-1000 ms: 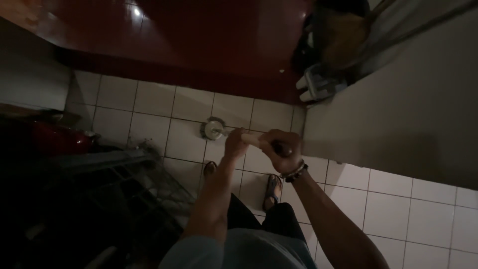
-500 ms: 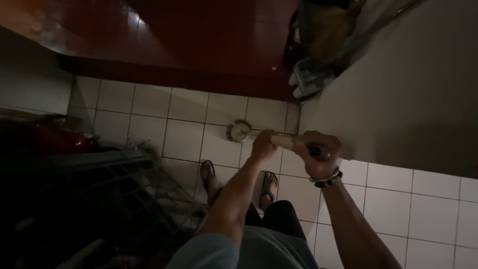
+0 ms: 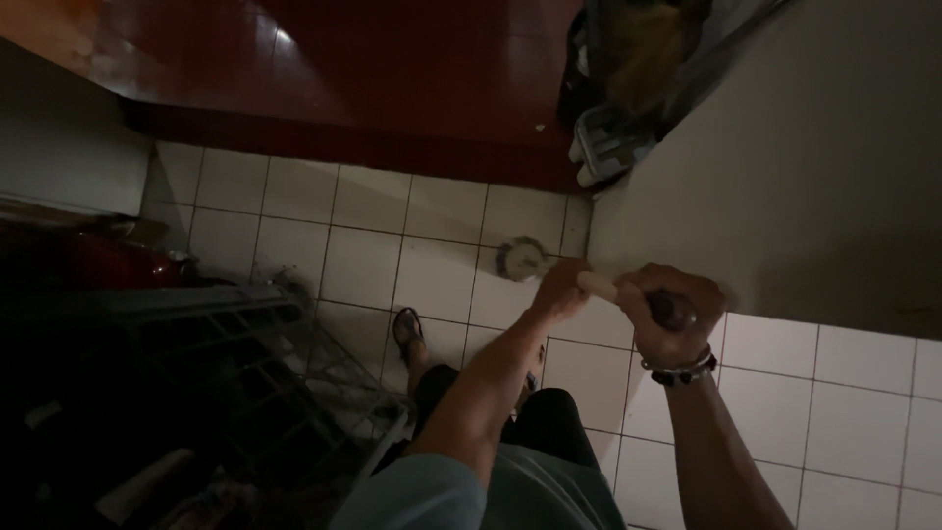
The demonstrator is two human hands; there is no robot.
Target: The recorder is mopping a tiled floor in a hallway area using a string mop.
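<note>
Your right hand [image 3: 672, 314] is closed in a full fist around the upper end of a long pale handle [image 3: 596, 285]; the fingers wrap it completely, and a dark section of the handle shows inside the grip. Your left hand [image 3: 561, 291] is also closed on the handle, lower down and just beside the right hand, with the fingers curled over the shaft. The handle runs down and away from you toward a round pale head [image 3: 520, 260] that rests on the white tile floor [image 3: 363, 265], close to the base of the grey wall [image 3: 805, 177]. The lighting is too dim to tell what kind of head it is.

Both forearms extend forward from the lower edge of the view and converge on the handle. The left arm rises from a light sleeve [image 3: 412, 496]; the right arm comes in from the lower right, and a beaded bracelet [image 3: 679, 370] sits on the right wrist.

Below the hands, a sandalled foot [image 3: 410, 329] stands on the tiles. The tiled area ends at a dark red glossy floor [image 3: 343, 69] at the top of the view. A wire rack [image 3: 255, 363] stands in shadow at the left, with a red object [image 3: 118, 265] behind it. At the upper right, near the corner of the wall, dark items [image 3: 628, 88] are piled together, too dim to identify.
</note>
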